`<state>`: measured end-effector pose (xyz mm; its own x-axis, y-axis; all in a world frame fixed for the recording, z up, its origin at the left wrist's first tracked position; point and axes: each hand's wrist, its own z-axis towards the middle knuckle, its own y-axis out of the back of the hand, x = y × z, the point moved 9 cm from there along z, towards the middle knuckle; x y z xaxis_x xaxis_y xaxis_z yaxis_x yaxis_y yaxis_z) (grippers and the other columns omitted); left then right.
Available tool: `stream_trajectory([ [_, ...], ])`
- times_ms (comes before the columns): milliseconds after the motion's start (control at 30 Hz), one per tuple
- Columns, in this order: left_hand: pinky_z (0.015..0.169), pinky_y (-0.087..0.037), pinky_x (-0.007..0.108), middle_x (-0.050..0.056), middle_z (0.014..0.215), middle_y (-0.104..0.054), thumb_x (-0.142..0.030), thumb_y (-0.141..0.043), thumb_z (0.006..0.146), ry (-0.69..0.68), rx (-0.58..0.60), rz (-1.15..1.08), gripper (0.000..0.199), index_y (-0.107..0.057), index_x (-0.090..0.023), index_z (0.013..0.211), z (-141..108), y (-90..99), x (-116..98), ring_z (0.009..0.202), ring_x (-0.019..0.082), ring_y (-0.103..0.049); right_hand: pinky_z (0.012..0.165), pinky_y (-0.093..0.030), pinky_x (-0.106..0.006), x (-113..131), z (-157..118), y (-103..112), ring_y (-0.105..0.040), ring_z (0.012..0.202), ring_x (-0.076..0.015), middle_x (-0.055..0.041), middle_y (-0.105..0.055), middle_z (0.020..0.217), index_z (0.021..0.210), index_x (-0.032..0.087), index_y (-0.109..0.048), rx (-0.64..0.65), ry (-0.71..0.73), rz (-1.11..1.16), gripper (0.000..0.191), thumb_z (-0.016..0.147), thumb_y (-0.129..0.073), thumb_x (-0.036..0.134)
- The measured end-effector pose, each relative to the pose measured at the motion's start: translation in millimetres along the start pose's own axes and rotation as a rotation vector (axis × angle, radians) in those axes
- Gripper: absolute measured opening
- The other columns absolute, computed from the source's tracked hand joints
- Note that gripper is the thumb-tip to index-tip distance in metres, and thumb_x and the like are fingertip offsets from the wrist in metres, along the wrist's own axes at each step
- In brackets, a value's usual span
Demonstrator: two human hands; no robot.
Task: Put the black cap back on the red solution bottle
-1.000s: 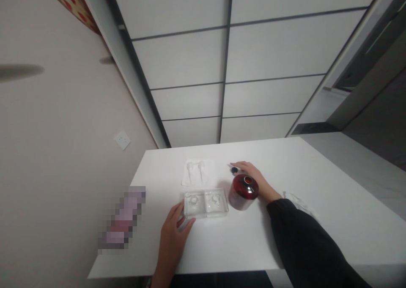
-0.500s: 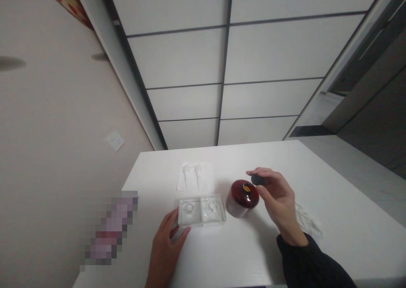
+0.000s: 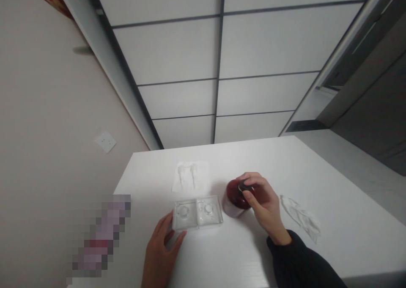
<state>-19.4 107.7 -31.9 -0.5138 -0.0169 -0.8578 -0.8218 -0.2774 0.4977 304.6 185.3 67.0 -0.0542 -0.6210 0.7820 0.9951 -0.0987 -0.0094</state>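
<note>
Black cap point(image 3: 242, 185) moved onto red bottle point(image 3: 233, 201) (top up); axis vertical.

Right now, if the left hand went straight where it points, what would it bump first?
The clear box, probably: the left hand is right at its left end, though touching is hard to tell.

The jar point(image 3: 234, 201) beside my bench things looks like glossy, smooth, deep red glass or plastic; I cannot tell which. Its cap point(image 3: 243, 186) is dark and nearly matt. The tray point(image 3: 198, 213) looks like clear, shiny plastic. My bench point(image 3: 234, 250) is smooth white with a soft sheen. The crumpled wrap point(image 3: 300, 217) looks thin and wrinkled.
</note>
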Motion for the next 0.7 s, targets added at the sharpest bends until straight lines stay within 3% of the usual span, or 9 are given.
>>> stream_trajectory([
  [300, 0.093, -0.068, 0.046, 0.009, 0.135, -0.073, -0.05, -0.071, 0.09, -0.001, 0.039, 0.046, 0.049, -0.072, -0.027, 0.133, 0, -1.3, 1, 0.12, 0.033, -0.074, 0.089, -0.06, -0.039, 1, -7, -8, -0.071, 0.107, -0.0228, -0.0062, -0.076, 0.11, 0.115, 0.03, -0.068, 0.093, 0.01, 0.042, 0.017, 0.101, -0.067, 0.021],
  [700, 0.09, -0.069, 0.047, 0.009, 0.133, -0.075, -0.051, -0.072, 0.088, 0.014, 0.034, 0.037, 0.048, -0.073, -0.027, 0.13, 0, -0.7, 3, 0.117, 0.034, -0.075, 0.079, -0.066, -0.041, 10, 0, -6, -0.077, 0.098, -0.025, -0.007, -0.082, 0.105, 0.115, 0.031, -0.078, 0.097, 0.066, -0.021, 0.017, 0.098, -0.073, 0.03],
])
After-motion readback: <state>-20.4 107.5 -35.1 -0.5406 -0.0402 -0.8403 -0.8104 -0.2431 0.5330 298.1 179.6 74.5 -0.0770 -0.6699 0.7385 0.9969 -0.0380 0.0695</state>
